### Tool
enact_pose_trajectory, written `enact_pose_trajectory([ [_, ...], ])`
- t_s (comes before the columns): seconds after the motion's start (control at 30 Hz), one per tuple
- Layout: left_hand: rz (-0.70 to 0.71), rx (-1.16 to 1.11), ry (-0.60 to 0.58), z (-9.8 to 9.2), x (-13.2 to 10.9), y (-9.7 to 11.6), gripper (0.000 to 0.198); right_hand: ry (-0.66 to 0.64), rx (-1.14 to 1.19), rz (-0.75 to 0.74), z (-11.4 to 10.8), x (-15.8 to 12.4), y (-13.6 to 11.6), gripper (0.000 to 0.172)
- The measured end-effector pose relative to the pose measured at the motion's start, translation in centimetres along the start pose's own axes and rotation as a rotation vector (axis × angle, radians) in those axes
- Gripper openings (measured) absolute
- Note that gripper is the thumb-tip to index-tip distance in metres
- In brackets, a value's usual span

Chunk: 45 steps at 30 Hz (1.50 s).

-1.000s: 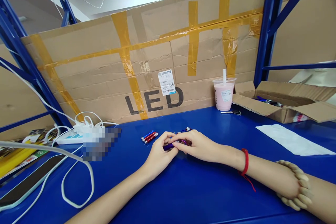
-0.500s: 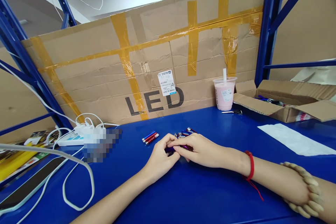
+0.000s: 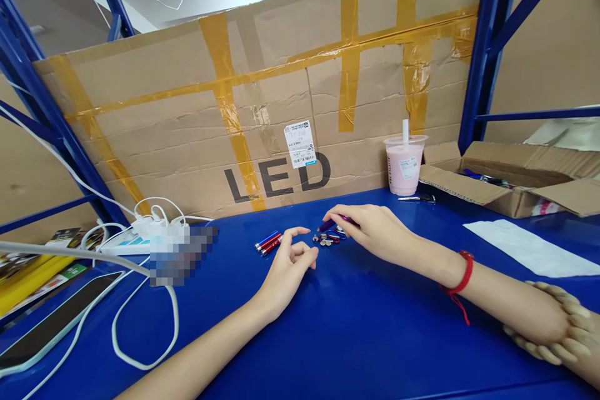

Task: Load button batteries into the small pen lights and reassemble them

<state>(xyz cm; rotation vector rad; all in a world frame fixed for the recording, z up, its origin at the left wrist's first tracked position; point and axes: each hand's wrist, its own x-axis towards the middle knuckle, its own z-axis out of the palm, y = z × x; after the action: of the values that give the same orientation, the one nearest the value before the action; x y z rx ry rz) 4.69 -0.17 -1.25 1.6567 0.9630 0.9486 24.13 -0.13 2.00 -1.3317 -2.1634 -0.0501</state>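
Blue and red tubes point(image 3: 271, 245) are seemingly already set aside just beside the loosely spread, empty left hand point(image 3: 289, 267), while a purple tube point(image 3: 327, 225) is pinched in the right hand point(image 3: 379, 231), metal pieces point(image 3: 327, 239) left loose nearby.

Lrg blk caps "LED" point(image 3: 265, 179) on cardbd panel point(image 3: 267, 100), approx ctr of view, the only txt I can read for sure. At 1 o'clock from it, same panel, a wht label point(image 3: 300, 140) w/ barcode + fine print, too sm. to read; at 3 o'clock, plastic cup point(image 3: 396, 165) w/ vert. dk lettering + sticker point(image 3: 409, 167), both illegible.
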Motion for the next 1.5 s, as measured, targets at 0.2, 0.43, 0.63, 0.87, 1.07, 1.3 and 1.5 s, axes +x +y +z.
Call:
enact_pose_trajectory([
  [0.2,0.039,0.013,-0.057,0.3,-0.3,0.2,0.019,-0.056,-0.205,0.274,0.6,0.5,2.1,0.027],
  [0.43,0.309,0.638,0.232,-1.8,0.5,0.4,0.018,-0.199,-0.358,0.356,1.2,0.3,3.6,0.033],
  [0.63,0.231,1.259,0.257,-4.3,1.5,-0.6,0.017,-0.271,-0.428,0.408,1.7,0.3,4.9,0.035],
  [0.87,0.097,1.319,0.2,-4.4,1.9,-1.4,0.023,-0.081,-0.428,0.261,2.0,0.6,5.4,0.033],
  [1.07,0.135,1.146,0.166,-3.6,1.9,-1.7,0.019,-0.118,-0.004,-0.189,2.3,-0.1,1.2,0.03],
  [1.3,0.225,0.833,0.264,-2.3,1.5,-1.5,0.011,-0.19,-0.021,-0.286,2.4,-0.7,-0.6,0.031],
  [1.5,0.315,0.775,0.247,-1.7,0.7,-0.6,0.011,-0.143,-0.183,-0.169,2.5,0.1,1.3,0.02],
])
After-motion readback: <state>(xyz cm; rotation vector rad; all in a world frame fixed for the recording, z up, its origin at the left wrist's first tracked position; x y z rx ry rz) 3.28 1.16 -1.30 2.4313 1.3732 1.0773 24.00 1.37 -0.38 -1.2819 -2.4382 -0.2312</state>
